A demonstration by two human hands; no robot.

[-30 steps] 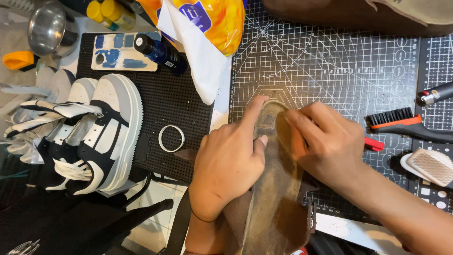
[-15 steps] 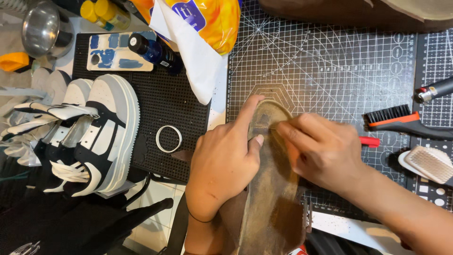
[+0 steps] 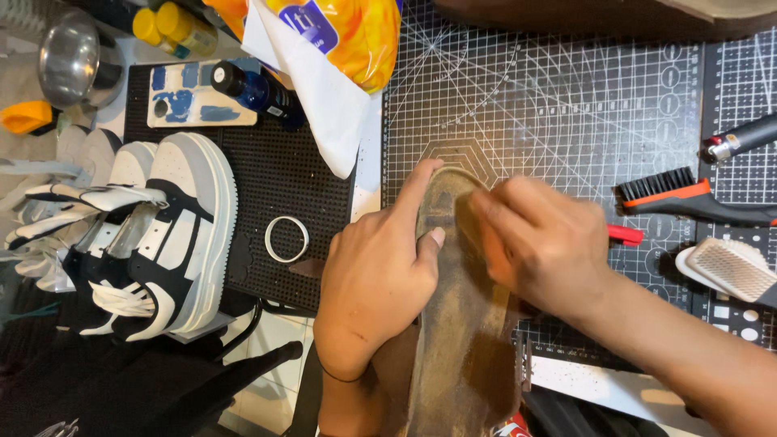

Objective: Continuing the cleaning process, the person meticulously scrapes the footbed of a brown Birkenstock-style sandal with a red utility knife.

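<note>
Seen from above: a workbench covered by a dark cutting mat printed with a white grid and angle lines. Left of it, a black studded rubber mat, carrying a white ring and a small board with blue patches. Between the two mats, a pale strip of bench top. Below the bench edge, whitish floor tiles crossed by dark shadow. At the upper left, a steel bowl catching a bright highlight. Even, soft light across the surface, with faint glare on the cutting mat's lines. No walls or windows in view.
</note>
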